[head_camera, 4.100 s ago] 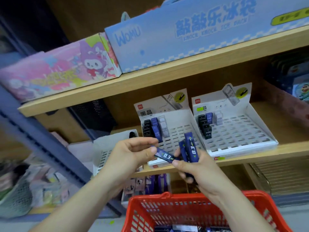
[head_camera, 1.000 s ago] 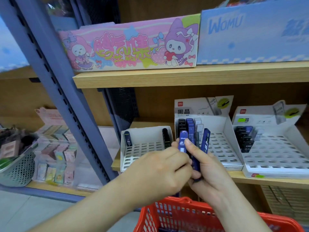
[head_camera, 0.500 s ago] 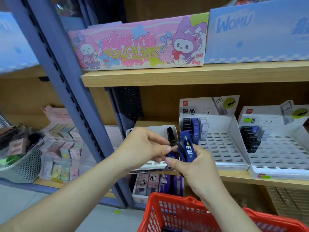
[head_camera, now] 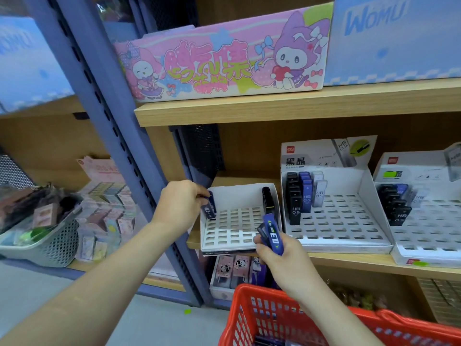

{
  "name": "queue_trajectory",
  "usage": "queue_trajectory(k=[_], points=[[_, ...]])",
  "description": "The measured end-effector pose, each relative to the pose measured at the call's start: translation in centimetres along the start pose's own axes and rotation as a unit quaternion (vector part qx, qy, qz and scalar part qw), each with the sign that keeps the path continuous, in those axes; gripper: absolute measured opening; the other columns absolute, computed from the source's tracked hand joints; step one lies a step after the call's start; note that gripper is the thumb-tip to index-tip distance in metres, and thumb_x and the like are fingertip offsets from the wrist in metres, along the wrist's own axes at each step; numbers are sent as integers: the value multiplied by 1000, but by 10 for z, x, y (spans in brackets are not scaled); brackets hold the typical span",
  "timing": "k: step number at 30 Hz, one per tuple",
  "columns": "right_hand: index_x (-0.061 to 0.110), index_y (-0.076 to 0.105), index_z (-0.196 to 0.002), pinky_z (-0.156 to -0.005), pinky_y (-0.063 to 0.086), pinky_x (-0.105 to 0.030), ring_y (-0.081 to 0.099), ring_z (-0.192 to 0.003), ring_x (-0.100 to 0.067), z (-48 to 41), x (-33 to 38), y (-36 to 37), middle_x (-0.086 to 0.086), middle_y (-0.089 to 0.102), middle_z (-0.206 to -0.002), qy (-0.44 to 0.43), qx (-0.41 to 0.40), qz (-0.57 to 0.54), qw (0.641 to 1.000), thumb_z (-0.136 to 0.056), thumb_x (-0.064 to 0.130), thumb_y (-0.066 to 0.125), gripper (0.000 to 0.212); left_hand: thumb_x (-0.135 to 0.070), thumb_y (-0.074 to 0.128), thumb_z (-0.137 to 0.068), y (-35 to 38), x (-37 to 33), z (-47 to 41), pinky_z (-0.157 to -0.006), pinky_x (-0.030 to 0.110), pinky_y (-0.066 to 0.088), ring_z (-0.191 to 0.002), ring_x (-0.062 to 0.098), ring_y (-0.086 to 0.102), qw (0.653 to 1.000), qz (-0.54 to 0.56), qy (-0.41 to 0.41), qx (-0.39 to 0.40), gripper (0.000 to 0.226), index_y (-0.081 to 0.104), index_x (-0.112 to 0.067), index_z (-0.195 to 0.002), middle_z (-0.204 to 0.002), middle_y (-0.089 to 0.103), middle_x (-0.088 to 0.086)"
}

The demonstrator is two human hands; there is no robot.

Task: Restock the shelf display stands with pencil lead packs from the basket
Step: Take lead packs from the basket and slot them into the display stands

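Between fingers of the left hand (head_camera: 179,203), a blue lead pack (head_camera: 209,209) is pinched upright to slot into the white display stand (head_camera: 234,231) below; the right hand (head_camera: 282,255) clasps spare packs (head_camera: 273,233), kept ready.

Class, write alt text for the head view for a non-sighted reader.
The left hand holds a dark blue lead pack at the left edge of a white slotted cardboard stand; the right hand grips more blue packs above a red plastic basket.

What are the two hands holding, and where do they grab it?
The left hand pinches one blue lead pack by its top end, at the leftmost stand. The right hand grips a few blue packs around their lower ends.
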State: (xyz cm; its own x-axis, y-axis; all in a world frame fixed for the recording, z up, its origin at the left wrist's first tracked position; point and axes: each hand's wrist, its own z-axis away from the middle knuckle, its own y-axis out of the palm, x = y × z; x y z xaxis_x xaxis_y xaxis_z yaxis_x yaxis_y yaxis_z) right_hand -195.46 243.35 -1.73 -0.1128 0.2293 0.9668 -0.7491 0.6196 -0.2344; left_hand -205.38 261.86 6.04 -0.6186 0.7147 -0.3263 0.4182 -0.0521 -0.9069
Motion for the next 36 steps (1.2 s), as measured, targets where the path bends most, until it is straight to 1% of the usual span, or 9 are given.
queue_trajectory(k=[2, 4, 6, 12, 16, 22, 27, 32, 36], points=[[26, 66, -95, -69, 46, -17, 66, -86, -17, -1, -4, 1, 0, 71, -91, -3, 0, 19, 1000, -95, 21, 60, 8, -13, 59, -93, 6, 2, -1, -94, 27, 44, -110, 22, 61, 1000, -11, 5, -3, 24, 70, -16, -114, -115, 70, 4], [25, 67, -94, -62, 45, -16, 65, -76, -15, -1, -5, 1, -3, 72, -89, -8, -8, 17, 1000, -95, 20, 60, 9, -11, 56, -94, 11, 4, -1, -91, 28, 46, -106, 23, 62, 1000, -26, 16, -4, 25, 70, -17, -115, -111, 71, 6], [24, 66, -91, -53, 44, -20, 55, -58, -8, 0, -5, 0, -3, 67, -78, -7, -8, 9, 1000, -95, 20, 59, 9, -8, 55, -94, 12, 4, -1, -87, 31, 48, -102, 25, 64, 998, -45, 35, 0, 26, 71, -16, -113, -106, 72, 7], [27, 65, -88, -65, 57, -42, 58, -65, -11, 0, -3, -1, -5, 65, -76, 0, -16, -23, 1000, -95, 20, 58, 13, -5, 51, -95, 9, 2, -8, -85, 29, 48, -104, 26, 63, 996, -52, 60, 27, 26, 72, -11, -108, -107, 72, 9], [26, 65, -91, -69, 61, -39, 64, -62, 4, 0, -2, 0, 1, 66, -81, 10, -13, -50, 999, -96, 18, 58, 13, 4, 50, -92, 11, 3, -9, -86, 16, 38, -112, 21, 58, 999, -7, 38, 23, 30, 70, -8, -111, -115, 68, 8], [23, 65, -89, -60, 58, -28, 63, -64, -9, -1, 0, 0, -8, 63, -87, 28, -15, -70, 997, -97, 19, 58, 11, 2, 55, -90, 22, 9, -12, -75, 13, 34, -98, 16, 59, 999, 26, 22, 14, 24, 70, -7, -107, -107, 69, 8], [21, 66, -93, -57, 55, -22, 66, -59, -6, 0, 1, 1, -7, 60, -86, 48, -16, -104, 993, -97, 18, 58, 10, 4, 58, -88, 29, 12, -14, -69, 6, 28, -90, 13, 56, 999, 32, 27, -18, 21, 71, -5, -102, -102, 68, 9], [19, 67, -103, -61, 56, -28, 62, -59, -9, 0, 3, 1, -5, 63, -85, 71, -21, -107, 991, -98, 24, 57, 13, 11, 59, -82, 36, 15, -15, -69, 8, 26, -93, 24, 59, 999, 3, 52, -17, 24, 72, -2, -98, -98, 64, 11], [21, 70, -104, -51, 45, -21, 56, -63, -11, 4, 7, -6, -6, 66, -83, 70, -15, -159, 985, -96, 29, 60, 15, -5, 63, -86, 37, 16, -18, -68, 17, 31, -96, 24, 59, 998, -41, 45, -3, 23, 69, -9, -108, -105, 62, 8]])
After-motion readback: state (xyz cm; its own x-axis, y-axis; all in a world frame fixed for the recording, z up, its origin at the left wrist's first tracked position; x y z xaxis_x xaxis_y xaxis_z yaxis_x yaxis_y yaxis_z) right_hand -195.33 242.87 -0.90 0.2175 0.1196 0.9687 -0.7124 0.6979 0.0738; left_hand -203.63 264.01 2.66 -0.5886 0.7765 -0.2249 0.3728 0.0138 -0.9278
